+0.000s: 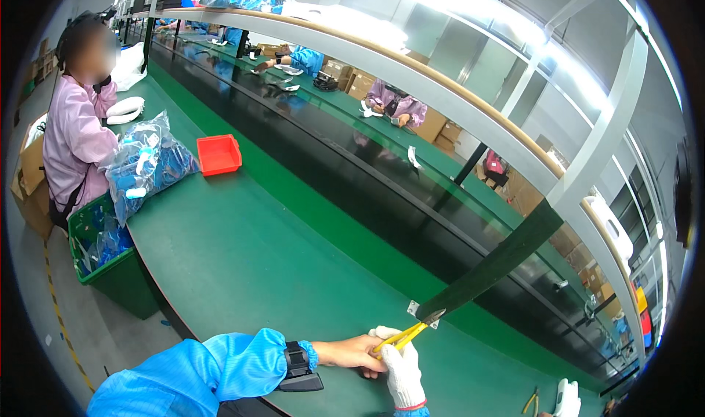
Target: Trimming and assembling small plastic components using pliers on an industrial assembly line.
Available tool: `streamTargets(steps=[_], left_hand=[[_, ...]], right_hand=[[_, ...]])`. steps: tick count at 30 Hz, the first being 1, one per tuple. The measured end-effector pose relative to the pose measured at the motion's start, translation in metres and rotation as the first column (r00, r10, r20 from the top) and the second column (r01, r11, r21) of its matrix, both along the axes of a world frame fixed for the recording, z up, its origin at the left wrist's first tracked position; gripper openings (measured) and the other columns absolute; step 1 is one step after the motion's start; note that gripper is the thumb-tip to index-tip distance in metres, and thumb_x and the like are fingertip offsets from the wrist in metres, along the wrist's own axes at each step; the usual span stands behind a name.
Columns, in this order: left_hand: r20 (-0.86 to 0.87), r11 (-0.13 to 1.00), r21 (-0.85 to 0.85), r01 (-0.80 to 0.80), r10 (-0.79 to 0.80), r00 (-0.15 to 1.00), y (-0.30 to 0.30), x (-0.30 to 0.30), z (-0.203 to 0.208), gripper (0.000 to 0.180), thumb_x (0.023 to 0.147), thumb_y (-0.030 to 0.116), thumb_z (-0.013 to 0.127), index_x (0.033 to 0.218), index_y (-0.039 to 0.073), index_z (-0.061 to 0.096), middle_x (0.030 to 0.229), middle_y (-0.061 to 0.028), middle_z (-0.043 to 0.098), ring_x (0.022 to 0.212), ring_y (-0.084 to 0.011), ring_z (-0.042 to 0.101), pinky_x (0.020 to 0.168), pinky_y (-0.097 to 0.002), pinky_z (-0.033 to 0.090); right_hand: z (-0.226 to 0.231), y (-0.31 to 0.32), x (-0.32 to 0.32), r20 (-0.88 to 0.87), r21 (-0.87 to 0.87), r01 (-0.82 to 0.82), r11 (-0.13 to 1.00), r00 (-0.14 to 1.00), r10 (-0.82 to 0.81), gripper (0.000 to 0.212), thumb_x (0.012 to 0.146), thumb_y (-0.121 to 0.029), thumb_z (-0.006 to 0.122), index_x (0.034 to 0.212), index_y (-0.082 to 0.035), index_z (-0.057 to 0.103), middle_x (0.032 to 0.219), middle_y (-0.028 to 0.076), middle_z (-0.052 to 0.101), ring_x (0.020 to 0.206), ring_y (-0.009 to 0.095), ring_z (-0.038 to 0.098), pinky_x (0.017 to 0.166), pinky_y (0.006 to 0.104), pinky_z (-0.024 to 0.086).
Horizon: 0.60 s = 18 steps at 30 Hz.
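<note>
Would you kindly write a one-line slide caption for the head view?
Bare left hand and white-gloved right hand hold yellow-handled scissors over a green workbench.

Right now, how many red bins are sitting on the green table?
1. The red bin sits on the green table at the far left, beside a clear bag of blue parts. Others may be hidden farther down the line.

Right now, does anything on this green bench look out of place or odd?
Nothing looks spilled or broken. The only mismatch: the right hand wears a white glove while the left hand is bare; yellow-handled cutters sit between them.
</note>
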State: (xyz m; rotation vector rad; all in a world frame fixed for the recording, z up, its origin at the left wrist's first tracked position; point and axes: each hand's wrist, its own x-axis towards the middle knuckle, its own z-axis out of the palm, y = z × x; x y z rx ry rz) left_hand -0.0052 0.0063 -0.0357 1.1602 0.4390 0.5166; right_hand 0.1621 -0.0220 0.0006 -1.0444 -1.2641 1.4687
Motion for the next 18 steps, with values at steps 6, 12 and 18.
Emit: streamTargets(steps=[6, 12, 18], left_hand=[[-0.008, 1.0, -0.006, 0.004, -0.004, 1.0, 0.0004, -0.0001, -0.0011, 0.041, 0.096, 0.021, 0.067, 0.129, 0.0, 0.052, 0.106, -0.0064, 0.062, 0.084, -0.0111, 0.062, 0.076, -0.0269, 0.054], [0.022, 1.0, 0.005, -0.005, 0.005, 1.0, 0.0001, 0.0004, 0.0006, 0.039, 0.096, 0.019, 0.067, 0.127, 0.001, 0.054, 0.104, -0.0055, 0.062, 0.083, -0.0103, 0.062, 0.076, -0.026, 0.054], [0.007, 1.0, -0.01, -0.011, 0.011, 1.0, -0.0013, 0.0002, 0.0019, 0.037, 0.097, 0.018, 0.066, 0.127, 0.001, 0.054, 0.102, -0.0051, 0.062, 0.084, -0.0099, 0.061, 0.075, -0.0259, 0.053]], right_hand=[[0.002, 0.0003, 0.0009, 0.028, -0.023, -0.002, 1.0, 1.0, 0.003, 0.056, 0.088, -0.027, 0.071, 0.13, 0.003, 0.052, 0.12, 0.018, 0.062, 0.093, 0.024, 0.066, 0.075, 0.0345, 0.057], [0.0024, -0.0005, -0.0005, 0.03, 0.003, -0.001, 1.0, 1.0, 0.001, 0.054, 0.089, -0.027, 0.069, 0.131, 0.003, 0.052, 0.119, 0.018, 0.063, 0.094, 0.025, 0.066, 0.076, 0.0346, 0.057], [0.0006, -0.0006, 0.0015, 0.016, 0.0, 0.001, 1.0, 1.0, -0.001, 0.055, 0.089, -0.027, 0.07, 0.131, 0.003, 0.052, 0.12, 0.018, 0.062, 0.097, 0.024, 0.065, 0.082, 0.0359, 0.056]])
